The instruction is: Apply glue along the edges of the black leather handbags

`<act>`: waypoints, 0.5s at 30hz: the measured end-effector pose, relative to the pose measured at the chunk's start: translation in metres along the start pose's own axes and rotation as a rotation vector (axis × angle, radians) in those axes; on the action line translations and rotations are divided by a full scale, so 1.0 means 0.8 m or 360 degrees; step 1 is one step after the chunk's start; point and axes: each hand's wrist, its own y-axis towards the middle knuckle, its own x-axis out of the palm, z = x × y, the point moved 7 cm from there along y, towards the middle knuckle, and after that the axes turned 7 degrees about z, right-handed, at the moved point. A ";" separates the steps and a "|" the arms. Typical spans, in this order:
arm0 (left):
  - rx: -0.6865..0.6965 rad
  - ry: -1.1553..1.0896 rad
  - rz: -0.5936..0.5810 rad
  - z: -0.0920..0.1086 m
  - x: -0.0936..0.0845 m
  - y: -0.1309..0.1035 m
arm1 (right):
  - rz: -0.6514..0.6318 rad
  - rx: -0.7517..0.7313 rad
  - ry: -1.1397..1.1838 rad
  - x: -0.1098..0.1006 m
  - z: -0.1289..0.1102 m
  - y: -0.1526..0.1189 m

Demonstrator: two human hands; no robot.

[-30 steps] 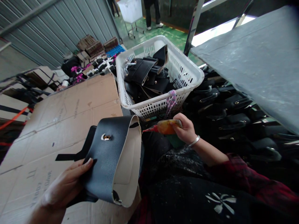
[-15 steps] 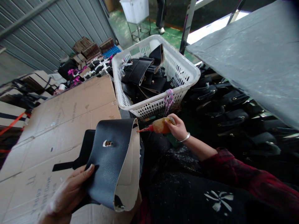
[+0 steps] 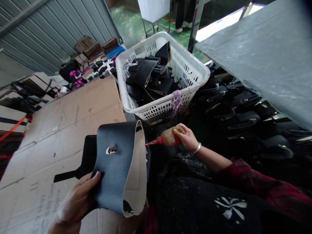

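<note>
My left hand (image 3: 79, 198) grips the lower left side of a black leather bag piece (image 3: 115, 165), thumb on its outer face. The piece is curved over, with a small gold clasp (image 3: 111, 150) on the front and a pale lining (image 3: 137, 169) facing right. In my right hand (image 3: 188, 138) is a squeeze bottle (image 3: 170, 136) with amber contents and a red nozzle. The nozzle's tip points left, at the right edge of the lining; whether it touches cannot be made out. Behind the piece, a black flap with a strap (image 3: 89, 152) lies over the cardboard.
Flattened cardboard (image 3: 97, 100) covers the surface on the left. A white plastic basket (image 3: 158, 109) of black leather pieces stands ahead. Many black bags (image 3: 246, 118) lie at right beneath a grey sheet (image 3: 268, 55). A person's legs (image 3: 180, 16) show beyond, beside a white bin (image 3: 154, 9).
The bottle and my right hand have moved slightly down, the tip now lower along the lining's edge. The leather piece has shifted and turned a little. Another leg shows at the back.
</note>
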 end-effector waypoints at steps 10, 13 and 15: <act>0.0025 0.0014 0.0023 -0.002 0.000 -0.002 | 0.0102 -0.0094 0.0043 0.022 -0.011 0.025; 0.0026 0.0016 0.0021 -0.005 -0.003 0.001 | 0.0054 -0.0019 -0.0003 0.022 -0.002 0.018; 0.0024 0.0033 0.0016 -0.007 -0.004 0.004 | 0.0006 0.0044 -0.0002 0.021 0.005 0.011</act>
